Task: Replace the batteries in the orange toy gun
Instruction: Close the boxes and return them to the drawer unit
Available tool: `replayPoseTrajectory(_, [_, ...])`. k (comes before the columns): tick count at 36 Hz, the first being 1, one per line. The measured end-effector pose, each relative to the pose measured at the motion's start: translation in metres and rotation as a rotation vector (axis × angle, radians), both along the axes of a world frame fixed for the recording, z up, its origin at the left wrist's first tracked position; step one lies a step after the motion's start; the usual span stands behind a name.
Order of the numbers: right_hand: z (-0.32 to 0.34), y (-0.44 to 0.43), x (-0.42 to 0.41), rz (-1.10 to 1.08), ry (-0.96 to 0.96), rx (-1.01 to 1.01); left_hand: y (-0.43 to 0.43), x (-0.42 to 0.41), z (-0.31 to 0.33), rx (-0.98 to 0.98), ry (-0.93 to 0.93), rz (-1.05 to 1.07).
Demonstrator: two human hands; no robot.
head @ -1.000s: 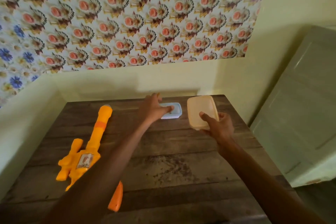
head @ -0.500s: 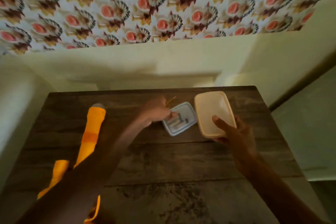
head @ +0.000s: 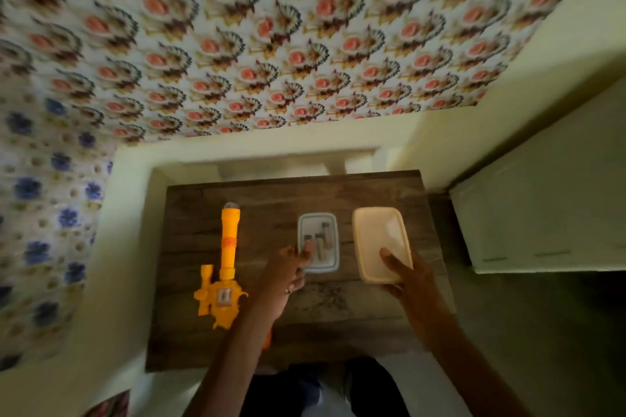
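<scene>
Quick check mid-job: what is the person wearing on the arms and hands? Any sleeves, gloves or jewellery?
The left forearm and right forearm are bare as far as the frame shows, with no sleeves, gloves or watch visible. The left hand wears a thin gold-coloured ring on one finger. The right hand shows nothing worn.

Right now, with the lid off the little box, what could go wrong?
The left hand holds the open box by one corner; a tug could spill the small pieces inside. The left arm crosses the near end of the orange toy gun, by the table edge, and might knock it off.
</scene>
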State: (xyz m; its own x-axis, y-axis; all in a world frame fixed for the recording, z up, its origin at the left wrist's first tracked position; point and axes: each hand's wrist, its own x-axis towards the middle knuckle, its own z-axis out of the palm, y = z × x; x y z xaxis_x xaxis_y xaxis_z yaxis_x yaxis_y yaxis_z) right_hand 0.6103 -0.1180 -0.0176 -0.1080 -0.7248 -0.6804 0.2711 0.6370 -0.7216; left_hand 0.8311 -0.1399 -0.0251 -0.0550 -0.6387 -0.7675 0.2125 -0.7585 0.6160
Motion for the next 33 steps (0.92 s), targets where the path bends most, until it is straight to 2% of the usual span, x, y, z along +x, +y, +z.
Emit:
replayPoseTrajectory(7, [0.084,0.028,-0.011,-0.049,-0.008,0.023,0.045,-0.011,0.092,0.038,-0.004,0.116])
replayPoseTrajectory(14, [0.137,0.031,-0.012,-0.008,0.124,0.023,0.049,-0.002,0.147,0.037,-0.038,0.096])
replayPoseTrajectory(19, [0.159,0.034,-0.008,-0.021,0.182,0.010,0.040,0.005,0.171,0.040,-0.057,0.071])
replayPoseTrajectory(26, [0.179,0.038,-0.001,-0.056,0.206,-0.027,0.022,0.006,0.198,-0.040,0.037,0.035])
replayPoseTrajectory(33, [0.189,0.042,-0.008,-0.175,0.110,-0.003,0.014,-0.005,0.214,-0.061,0.110,-0.050])
